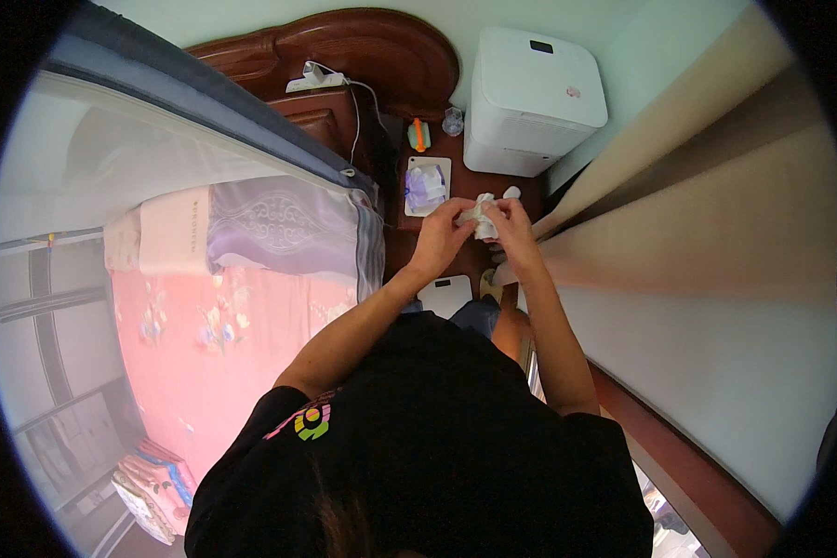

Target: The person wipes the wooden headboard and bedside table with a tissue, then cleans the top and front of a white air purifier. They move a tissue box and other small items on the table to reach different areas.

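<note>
A crumpled white tissue or cloth (485,217) is pinched between both my hands, above the front part of a dark wooden bedside table (418,222). My left hand (445,229) grips its left side with thumb and fingers. On the right, my right hand (512,224) holds the same piece, with the fingers partly covering it. Just beyond the right hand lies a small white rounded object (512,192). To the left of the hands, a purple-and-white soft packet (424,187) rests on a pale tablet-like flat item (443,164).
A large white appliance (540,97) stands at the table's back right, near a clear glass (453,121) and a green-and-orange item (419,135). A power strip (314,82) with cables sits by the headboard (390,56). Netting encloses the pink bed (251,349); beige curtains (704,202) hang right.
</note>
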`<state>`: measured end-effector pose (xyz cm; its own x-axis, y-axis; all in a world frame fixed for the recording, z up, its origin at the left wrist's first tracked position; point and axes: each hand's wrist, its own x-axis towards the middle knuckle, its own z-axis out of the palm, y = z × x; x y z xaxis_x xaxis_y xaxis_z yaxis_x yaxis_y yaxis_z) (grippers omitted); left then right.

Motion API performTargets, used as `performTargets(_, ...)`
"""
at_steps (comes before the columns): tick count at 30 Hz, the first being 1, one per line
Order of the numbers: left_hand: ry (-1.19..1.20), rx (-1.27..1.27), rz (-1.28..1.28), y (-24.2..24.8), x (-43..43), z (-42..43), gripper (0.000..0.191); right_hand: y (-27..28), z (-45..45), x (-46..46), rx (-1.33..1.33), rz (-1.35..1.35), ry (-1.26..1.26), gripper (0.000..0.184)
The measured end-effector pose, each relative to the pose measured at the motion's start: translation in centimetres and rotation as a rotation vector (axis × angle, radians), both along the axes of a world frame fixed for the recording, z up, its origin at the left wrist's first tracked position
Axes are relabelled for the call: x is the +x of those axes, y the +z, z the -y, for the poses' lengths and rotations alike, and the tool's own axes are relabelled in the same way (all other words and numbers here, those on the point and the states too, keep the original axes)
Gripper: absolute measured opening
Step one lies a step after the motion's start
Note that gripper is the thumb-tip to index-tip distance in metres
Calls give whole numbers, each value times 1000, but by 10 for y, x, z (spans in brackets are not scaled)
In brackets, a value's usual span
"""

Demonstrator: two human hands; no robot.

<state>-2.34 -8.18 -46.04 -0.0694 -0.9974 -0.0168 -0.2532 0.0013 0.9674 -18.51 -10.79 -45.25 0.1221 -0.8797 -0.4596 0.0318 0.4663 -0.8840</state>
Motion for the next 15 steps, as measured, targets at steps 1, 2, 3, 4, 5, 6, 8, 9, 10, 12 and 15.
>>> performTargets(1, 7, 92, -23, -9, 3, -1, 27, -5, -5, 0, 19, 10, 22, 31)
performTargets(2, 12, 182, -45, -17, 7, 0, 22, -10, -10, 3, -8, 7, 51, 29)
performTargets(3, 50, 236, -180, -24, 10, 1, 19, -14, -16, 4, -74, 17, 52, 28)
performTargets(4, 90, 293, -315, -30, 13, 0, 16, -17, -22, 5, -138, 31, 42, 27)
performTargets(5, 136, 377, -452, -35, 16, 0, 12, -20, -26, 5, -165, 36, 41, 25)
performTargets(6, 173, 402, -455, -38, 19, 0, 9, -22, -30, 4, -199, -72, 34, 20)
performTargets(8, 180, 429, -487, -41, 22, -3, 9, -26, -35, 2, -54, 17, -49, 18)
performTargets(9, 182, 454, -505, -41, 22, -5, 9, -26, -36, 1, 21, 55, -95, 17)
performTargets(10, 169, 458, -504, -41, 22, -6, 9, -26, -37, 0, -5, 116, -153, 17)
performTargets(12, 144, 485, -506, -39, 19, -9, 9, -26, -37, 1, -47, 210, -276, 18)
performTargets(15, 122, 538, -616, -37, 11, -12, 12, -24, -40, 10, -275, 241, -220, 21)
